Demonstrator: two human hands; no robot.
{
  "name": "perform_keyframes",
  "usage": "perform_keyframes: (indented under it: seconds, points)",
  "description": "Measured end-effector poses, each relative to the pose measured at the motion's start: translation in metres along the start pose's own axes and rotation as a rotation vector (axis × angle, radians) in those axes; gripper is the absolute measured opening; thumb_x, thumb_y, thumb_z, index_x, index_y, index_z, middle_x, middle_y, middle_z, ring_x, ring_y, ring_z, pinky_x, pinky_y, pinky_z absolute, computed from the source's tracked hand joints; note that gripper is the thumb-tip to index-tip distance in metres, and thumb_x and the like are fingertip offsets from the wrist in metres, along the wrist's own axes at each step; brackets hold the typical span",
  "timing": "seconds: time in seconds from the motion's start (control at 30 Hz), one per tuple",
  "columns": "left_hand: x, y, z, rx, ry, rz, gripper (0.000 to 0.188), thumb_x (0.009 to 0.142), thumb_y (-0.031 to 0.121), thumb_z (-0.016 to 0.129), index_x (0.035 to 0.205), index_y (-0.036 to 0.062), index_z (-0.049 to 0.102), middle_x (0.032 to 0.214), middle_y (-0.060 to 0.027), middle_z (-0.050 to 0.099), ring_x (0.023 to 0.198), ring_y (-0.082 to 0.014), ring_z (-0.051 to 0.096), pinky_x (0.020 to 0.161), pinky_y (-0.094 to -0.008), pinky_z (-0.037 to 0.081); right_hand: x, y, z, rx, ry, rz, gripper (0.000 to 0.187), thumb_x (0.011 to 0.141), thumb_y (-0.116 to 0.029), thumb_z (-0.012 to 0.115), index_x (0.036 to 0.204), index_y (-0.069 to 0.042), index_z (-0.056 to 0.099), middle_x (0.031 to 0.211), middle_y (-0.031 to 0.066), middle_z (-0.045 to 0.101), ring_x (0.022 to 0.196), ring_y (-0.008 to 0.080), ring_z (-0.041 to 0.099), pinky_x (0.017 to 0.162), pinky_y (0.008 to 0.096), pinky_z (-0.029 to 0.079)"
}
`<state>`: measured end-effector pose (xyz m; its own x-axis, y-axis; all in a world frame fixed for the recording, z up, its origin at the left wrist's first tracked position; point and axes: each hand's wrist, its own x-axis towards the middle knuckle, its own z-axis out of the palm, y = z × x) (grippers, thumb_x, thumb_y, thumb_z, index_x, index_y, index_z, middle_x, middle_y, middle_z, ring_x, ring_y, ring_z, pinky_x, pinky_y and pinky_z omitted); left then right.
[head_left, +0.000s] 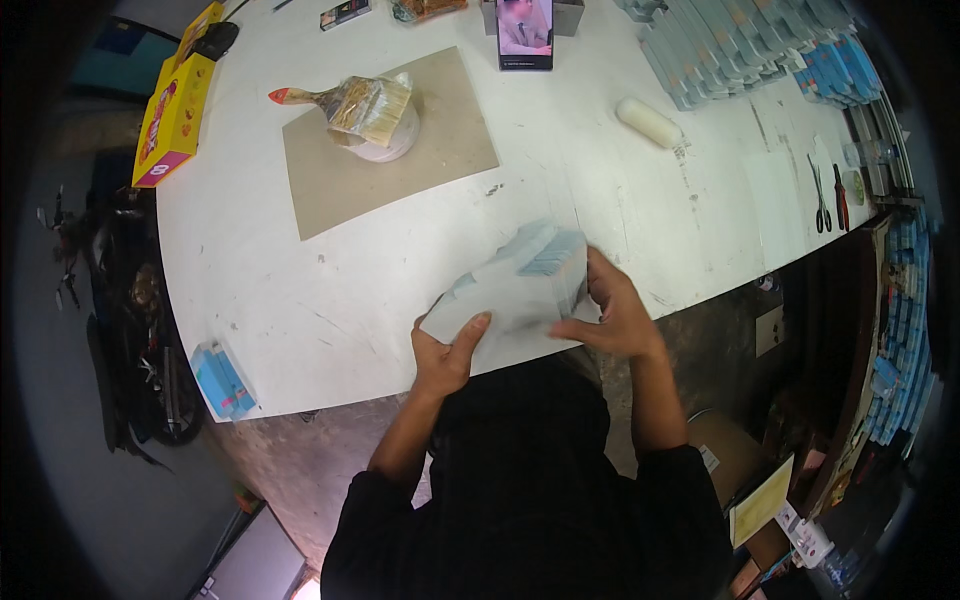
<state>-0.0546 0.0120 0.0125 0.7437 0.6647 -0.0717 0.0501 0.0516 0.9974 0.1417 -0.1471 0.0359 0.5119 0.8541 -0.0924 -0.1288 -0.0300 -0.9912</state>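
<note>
A thick stack of pale blue-grey folded paper or card pieces is between my hands, tilted at the near edge of the white table. My left hand grips its left end, thumb on the near face and fingers hidden behind. At the right end, my right hand closes round the stack's side, with its thumb stretched along the near face and slightly blurred. Layered edges of the pieces show along the top of the stack.
A wide brush lies across a tub on grey board. Stacked grey-blue pieces, a white roller-like cylinder, a phone, scissors, a yellow box and blue bundles sit around the table.
</note>
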Motion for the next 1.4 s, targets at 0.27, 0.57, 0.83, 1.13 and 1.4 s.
perform_keyframes:
  seconds: [0.27, 0.57, 0.83, 1.13, 1.4]
  points:
    - [0.024, -0.019, -0.013, 0.255, -0.148, 0.436, 0.055, 0.078, 0.0, 0.08, 0.128, -0.0012, 0.057, 0.126, -0.0216, 0.065, 0.117, -0.0343, 0.064, 0.105, -0.0432, 0.049, 0.011, 0.035, 0.009, -0.098, 0.033, -0.161, 0.049, 0.078, 0.011, 0.07, 0.126, 0.0, 0.063, 0.134, 0.0183, 0.066, 0.13, 0.0279, 0.062, 0.116, 0.0436, 0.044]
    - [0.03, -0.016, 0.005, 0.343, 0.017, 0.615, 0.054, 0.073, 0.011, 0.088, 0.117, -0.0001, 0.059, 0.104, -0.017, 0.061, 0.092, -0.0265, 0.063, 0.081, -0.0355, 0.052, 0.012, 0.056, 0.027, 0.092, 0.088, -0.25, 0.043, 0.079, -0.001, 0.069, 0.119, -0.003, 0.055, 0.118, 0.0165, 0.063, 0.111, 0.0232, 0.062, 0.101, 0.0375, 0.048]
    - [0.032, -0.023, 0.009, 0.28, 0.047, 0.609, 0.045, 0.082, 0.018, 0.088, 0.112, -0.0006, 0.059, 0.106, -0.0182, 0.062, 0.096, -0.026, 0.062, 0.083, -0.0348, 0.052, 0.021, 0.057, 0.042, 0.152, 0.106, -0.213, 0.039, 0.079, -0.001, 0.067, 0.116, -0.001, 0.057, 0.117, 0.015, 0.065, 0.108, 0.0201, 0.062, 0.097, 0.0353, 0.049]
    - [0.029, -0.022, 0.009, 0.227, 0.019, 0.542, 0.043, 0.082, 0.013, 0.084, 0.113, 0.0006, 0.056, 0.103, -0.0142, 0.058, 0.094, -0.0235, 0.059, 0.084, -0.0354, 0.051, 0.025, 0.063, 0.051, 0.177, 0.155, -0.306, 0.04, 0.08, 0.007, 0.058, 0.118, -0.001, 0.058, 0.112, 0.0095, 0.064, 0.101, 0.0161, 0.063, 0.092, 0.0319, 0.051]
    - [0.044, -0.01, 0.003, 0.355, -0.038, 0.6, 0.036, 0.082, 0.006, 0.088, 0.111, -0.001, 0.069, 0.104, -0.0179, 0.068, 0.094, -0.0286, 0.07, 0.081, -0.0362, 0.057, 0.025, 0.054, 0.053, 0.311, 0.239, -0.387, 0.055, 0.102, -0.046, 0.049, 0.125, 0.003, 0.055, 0.124, 0.0193, 0.065, 0.111, 0.0248, 0.063, 0.103, 0.0407, 0.047]
